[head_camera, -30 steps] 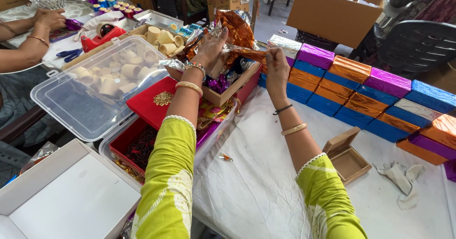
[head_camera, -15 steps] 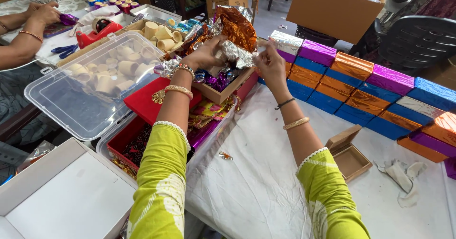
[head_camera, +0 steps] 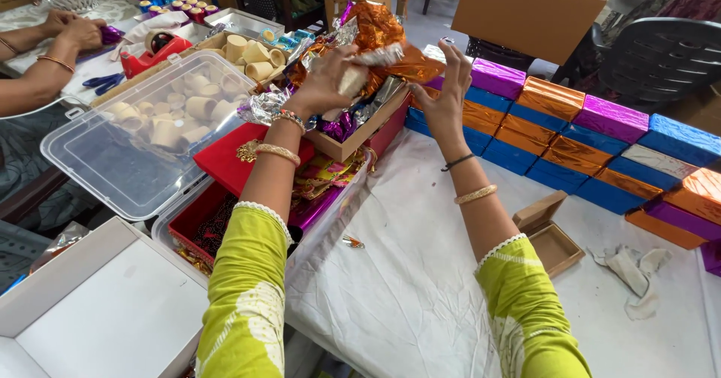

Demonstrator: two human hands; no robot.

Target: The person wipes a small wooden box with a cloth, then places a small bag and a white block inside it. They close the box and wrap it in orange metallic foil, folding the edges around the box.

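Head view shows me a big white box (head_camera: 98, 314) closest to me, low on the left. Next I see a white cloth (head_camera: 420, 273) over the counter. A small open brown box (head_camera: 552, 235) sits on it to the right, with a crumpled rag (head_camera: 635, 269) just beside that.

Further out I see a red tray (head_camera: 225, 164) and a clear plastic tub (head_camera: 143, 134) full of little pale cups.

Then come my two hands, lifted up over a cardboard box (head_camera: 360, 130) stuffed with shiny wrappers. My left hand (head_camera: 327, 81) has its fingers curled and pinching a small pale cup (head_camera: 351, 80) along with a sheet of orange foil (head_camera: 390, 48). My right hand (head_camera: 444, 96) is at the other side of the foil. Its fingers are spread and straight, with the tips touching the foil edge. The foil is crinkled and up in the air between my hands.

Behind my right hand, rows of foil-wrapped boxes (head_camera: 601, 141) in blue, orange and purple stand side by side.

Far off on the left, another person's hands (head_camera: 75, 33) rest near a red tape holder (head_camera: 154, 51).
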